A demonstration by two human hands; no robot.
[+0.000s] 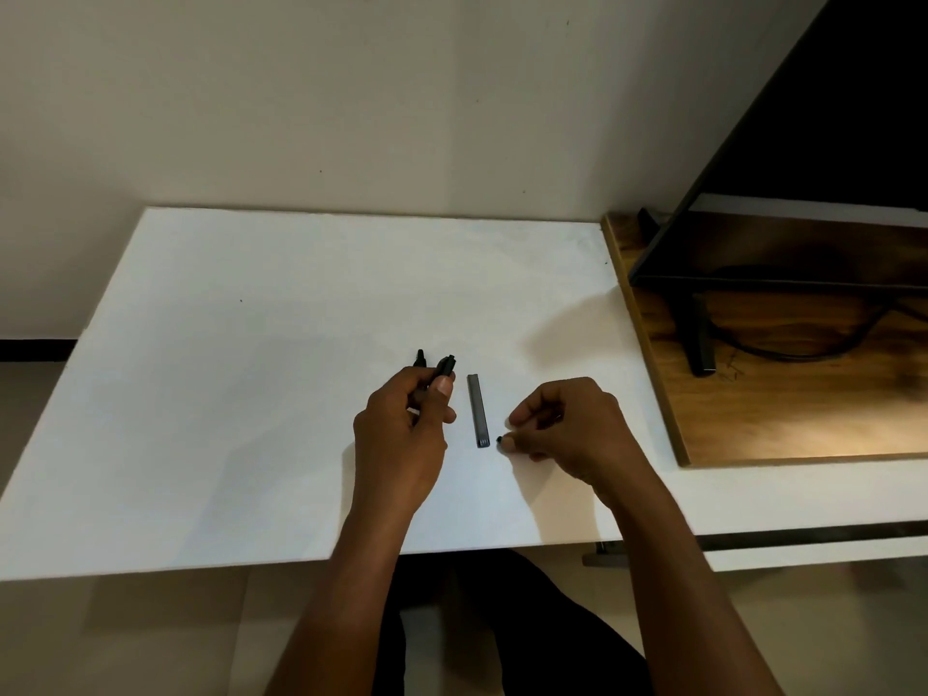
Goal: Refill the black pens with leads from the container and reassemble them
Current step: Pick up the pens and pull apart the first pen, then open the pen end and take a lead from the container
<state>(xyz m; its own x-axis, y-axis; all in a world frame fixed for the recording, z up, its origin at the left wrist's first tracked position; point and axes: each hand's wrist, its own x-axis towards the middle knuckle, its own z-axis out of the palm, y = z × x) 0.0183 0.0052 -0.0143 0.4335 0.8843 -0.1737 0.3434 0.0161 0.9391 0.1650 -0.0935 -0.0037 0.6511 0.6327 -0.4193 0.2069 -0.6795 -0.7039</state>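
My left hand [401,434] grips a black pen [445,367] whose top end sticks out past the thumb. A second black pen [420,358] shows behind the fingers, mostly hidden; I cannot tell whether it is held or lies on the table. A slim grey lead container [478,410] lies lengthwise on the white table [226,394], between my hands. My right hand [562,424] rests on the table to the container's right, fingers curled, and pinches a small black pen part [500,439] at its fingertips.
A wooden board [753,394] adjoins the table on the right. It carries a dark monitor [828,143] on a black stand [698,339] with a cable. A pale wall lies behind the table. My legs show under the near edge.
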